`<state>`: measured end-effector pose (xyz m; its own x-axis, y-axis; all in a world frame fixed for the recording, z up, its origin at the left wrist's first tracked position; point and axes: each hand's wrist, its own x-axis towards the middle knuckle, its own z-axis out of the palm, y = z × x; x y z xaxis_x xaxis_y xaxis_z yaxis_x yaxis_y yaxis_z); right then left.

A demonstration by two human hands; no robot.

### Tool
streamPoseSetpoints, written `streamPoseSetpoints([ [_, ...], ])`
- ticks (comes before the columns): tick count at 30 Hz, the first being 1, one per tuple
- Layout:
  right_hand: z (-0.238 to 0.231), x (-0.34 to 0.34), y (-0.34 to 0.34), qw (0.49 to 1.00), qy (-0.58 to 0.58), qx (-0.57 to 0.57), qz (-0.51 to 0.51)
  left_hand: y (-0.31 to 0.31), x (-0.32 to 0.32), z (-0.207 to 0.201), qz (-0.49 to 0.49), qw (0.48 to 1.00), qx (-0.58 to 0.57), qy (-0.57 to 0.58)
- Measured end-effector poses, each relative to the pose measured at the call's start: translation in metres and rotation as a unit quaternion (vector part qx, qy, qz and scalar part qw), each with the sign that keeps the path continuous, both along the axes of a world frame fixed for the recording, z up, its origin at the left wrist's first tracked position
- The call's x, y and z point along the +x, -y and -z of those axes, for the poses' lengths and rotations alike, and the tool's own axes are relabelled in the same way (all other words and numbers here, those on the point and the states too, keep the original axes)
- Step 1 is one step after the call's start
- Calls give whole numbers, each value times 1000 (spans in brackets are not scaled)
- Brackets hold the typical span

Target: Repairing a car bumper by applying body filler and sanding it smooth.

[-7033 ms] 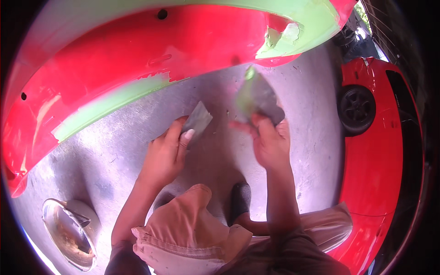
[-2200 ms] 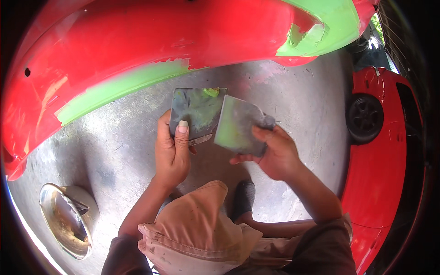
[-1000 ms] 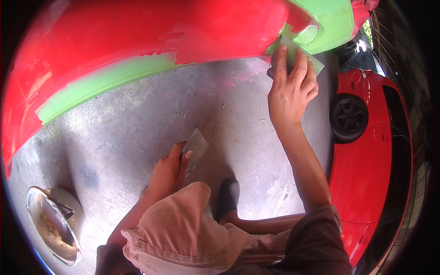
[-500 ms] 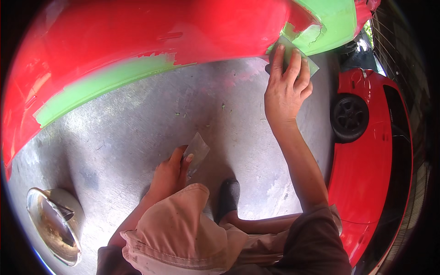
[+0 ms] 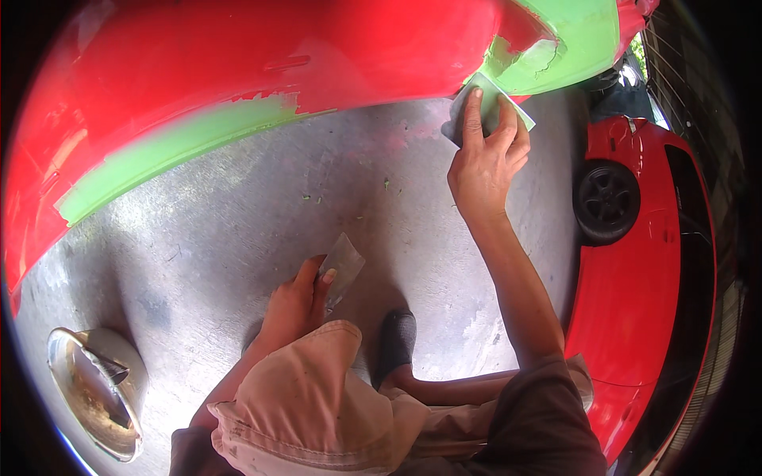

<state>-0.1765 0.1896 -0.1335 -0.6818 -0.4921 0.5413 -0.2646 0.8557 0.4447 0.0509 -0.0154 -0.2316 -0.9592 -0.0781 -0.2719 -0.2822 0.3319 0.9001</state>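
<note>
My right hand point(image 5: 486, 165) pinches a thin, greyish-green filler spreader point(image 5: 486, 86), fingers spread over its face. The spreader's far edge is at the lower rim of a red car body panel point(image 5: 317, 51), beside a pale green filler patch point(image 5: 583, 36); whether it touches cannot be made out. Lower and to the left, my left hand point(image 5: 292, 308) grips a clear plastic spreader point(image 5: 344, 266) between thumb and fingers, well away from the panel. Another long strip of green filler point(image 5: 190, 143) runs along the panel's lower edge, with a ragged upper border.
A bucket point(image 5: 131, 361) with a handle stands on the concrete floor point(image 5: 238, 206) at lower left. To the right is a red car point(image 5: 623, 301) with a black wheel point(image 5: 606, 201). A dark shoe point(image 5: 397, 341) and a beige cap point(image 5: 302, 389) show near the bottom.
My right hand and its spreader have come down slightly and to the left, toward the panel's lower edge. My left hand has barely moved.
</note>
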Motion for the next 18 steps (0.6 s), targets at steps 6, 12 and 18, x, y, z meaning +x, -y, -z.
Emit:
streamPoseSetpoints([
  [6, 2, 9, 1, 991, 83, -90, -50, -2, -1, 1, 3, 1000, 0, -2],
  [12, -17, 26, 0, 968, 164, -157, -105, -4, -3, -4, 3, 1000, -6, 5],
  [18, -35, 18, 16, 997, -72, 15, -22, -3, -3, -3, 4, 1000, 6, 0],
])
